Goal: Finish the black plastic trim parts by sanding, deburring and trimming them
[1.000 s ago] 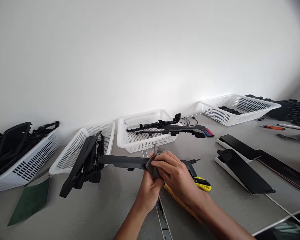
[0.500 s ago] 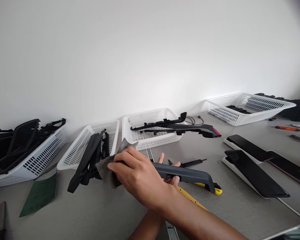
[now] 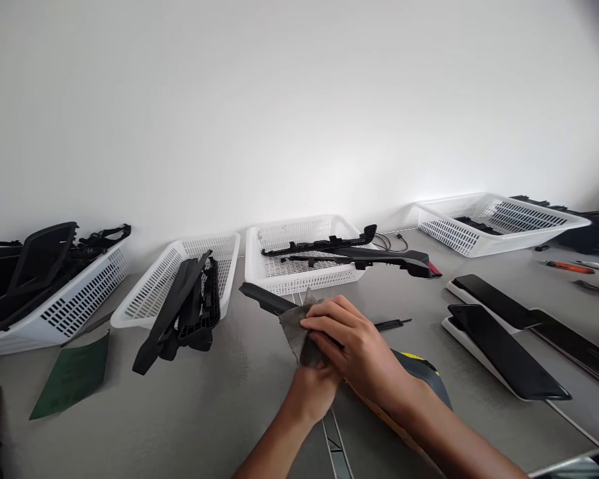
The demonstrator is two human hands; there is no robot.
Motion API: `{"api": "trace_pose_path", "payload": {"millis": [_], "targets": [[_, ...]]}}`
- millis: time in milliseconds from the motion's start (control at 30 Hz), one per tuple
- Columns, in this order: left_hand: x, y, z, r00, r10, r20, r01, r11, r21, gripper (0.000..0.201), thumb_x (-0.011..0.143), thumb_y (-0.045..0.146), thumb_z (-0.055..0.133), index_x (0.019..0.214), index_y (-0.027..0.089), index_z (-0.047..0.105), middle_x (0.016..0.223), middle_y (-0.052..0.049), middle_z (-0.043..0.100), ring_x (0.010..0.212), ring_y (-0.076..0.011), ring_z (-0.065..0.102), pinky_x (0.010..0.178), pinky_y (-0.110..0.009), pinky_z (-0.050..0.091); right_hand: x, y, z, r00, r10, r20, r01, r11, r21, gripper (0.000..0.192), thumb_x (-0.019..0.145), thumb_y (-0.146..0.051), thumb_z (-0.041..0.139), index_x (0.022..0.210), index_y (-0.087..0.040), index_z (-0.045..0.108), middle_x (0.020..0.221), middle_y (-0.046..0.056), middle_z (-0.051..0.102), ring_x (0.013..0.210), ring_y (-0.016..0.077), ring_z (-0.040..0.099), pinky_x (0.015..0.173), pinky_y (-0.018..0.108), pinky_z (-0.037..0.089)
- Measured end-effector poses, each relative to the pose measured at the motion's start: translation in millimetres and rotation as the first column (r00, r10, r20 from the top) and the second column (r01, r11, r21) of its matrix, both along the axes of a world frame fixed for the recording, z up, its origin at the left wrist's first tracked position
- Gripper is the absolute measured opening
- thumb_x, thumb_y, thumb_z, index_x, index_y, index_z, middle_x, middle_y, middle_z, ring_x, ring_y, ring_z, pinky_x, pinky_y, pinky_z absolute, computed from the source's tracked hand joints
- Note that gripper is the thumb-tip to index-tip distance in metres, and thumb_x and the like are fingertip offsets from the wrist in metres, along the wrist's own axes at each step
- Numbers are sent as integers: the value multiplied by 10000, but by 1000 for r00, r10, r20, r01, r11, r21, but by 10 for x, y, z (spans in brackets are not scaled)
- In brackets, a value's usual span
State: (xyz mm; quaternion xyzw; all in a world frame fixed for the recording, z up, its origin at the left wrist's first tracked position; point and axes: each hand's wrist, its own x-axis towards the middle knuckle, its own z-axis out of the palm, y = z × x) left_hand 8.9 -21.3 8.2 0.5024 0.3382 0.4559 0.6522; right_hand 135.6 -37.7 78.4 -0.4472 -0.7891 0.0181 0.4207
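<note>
In front of the middle basket (image 3: pixel 269 285), the right hand (image 3: pixel 362 346) is pinching a grey sheet (image 3: pixel 295 327) over a dark strip (image 3: pixel 264 297); the left hand (image 3: pixel 312 394) is lying beneath, grip unclear. Likely light and stiff, it is inviting mid-length holding.

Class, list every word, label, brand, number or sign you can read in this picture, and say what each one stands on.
None: no word, label, brand, number or sign can be read.
Orange tool, far right: too small to tell whether it is marked.
Green sheet, left: no legible text.
Dark part and grey cloth: no legible text.
</note>
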Motion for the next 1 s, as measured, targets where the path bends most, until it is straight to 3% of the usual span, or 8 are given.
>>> {"api": "trace_pose_path", "payload": {"millis": [133,233,300,433,633,733,867,1000], "targets": [[-79,22,126,977,-130,166,148,984,-99,281,744,211,792,1022,251,783,1006,-46,801,1078,-337,733,960,-443,604,222,-199,-71,995,-63,81,65,998,-19,254,1119,-155,511,1239,-221,724,1257,98,745,1136,279,632,933,466,586],[-61,34,191,929,-164,333,226,962,-156,347,783,303,802,1121,225,791,1139,-74,797,1240,-365,680,1099,-482,534,300,-294,-139,979,-151,140,155,988,-19,244,1099,-146,531,1225,-238,718,1273,97,744,1159,303,614,932,484,544],[-30,28,193,924,-127,360,211,956,-204,399,855,428,814,1193,216,790,1270,-100,777,1356,-383,622,1162,-500,487,324,-334,-163,970,-181,163,187,982,-23,217,1084,-142,551,1184,-238,718,1245,93,751,1131,301,616,914,471,527],[43,-13,145,948,-17,317,120,944,-307,494,880,592,830,1189,209,790,1275,-119,788,1357,-375,642,1141,-478,513,358,-417,-184,960,-215,177,219,976,-6,188,1052,-111,564,1102,-230,700,1186,83,753,1081,281,628,901,434,512],[28,2,215,943,-73,324,156,959,-237,573,927,667,753,1238,186,754,1353,-173,766,1252,-377,718,1054,-501,578,675,-605,-273,918,-360,166,366,930,-10,167,1021,-161,560,954,-236,694,1109,91,746,1029,278,643,858,411,524],[-50,107,288,938,2,346,83,969,-231,593,902,683,772,1246,202,736,1388,-170,750,1218,-364,735,1025,-499,593,907,-771,-277,886,-442,143,445,896,11,126,1013,-232,594,947,-253,700,1072,83,752,989,283,665,821,397,548],[-114,229,291,926,117,359,-14,961,-276,572,856,679,820,1170,207,742,1163,-114,801,1034,-279,763,876,-383,622,988,-1108,-201,866,-495,74,496,868,11,94,999,-352,662,976,-272,704,981,59,753,877,253,711,738,334,593],[-99,279,213,873,86,481,70,952,-298,464,907,616,809,1087,197,724,825,3,695,666,-140,676,652,-260,558,858,-1381,-184,909,-415,-43,411,908,-83,49,974,-322,678,986,-278,697,829,11,730,633,177,688,574,237,582]]}}
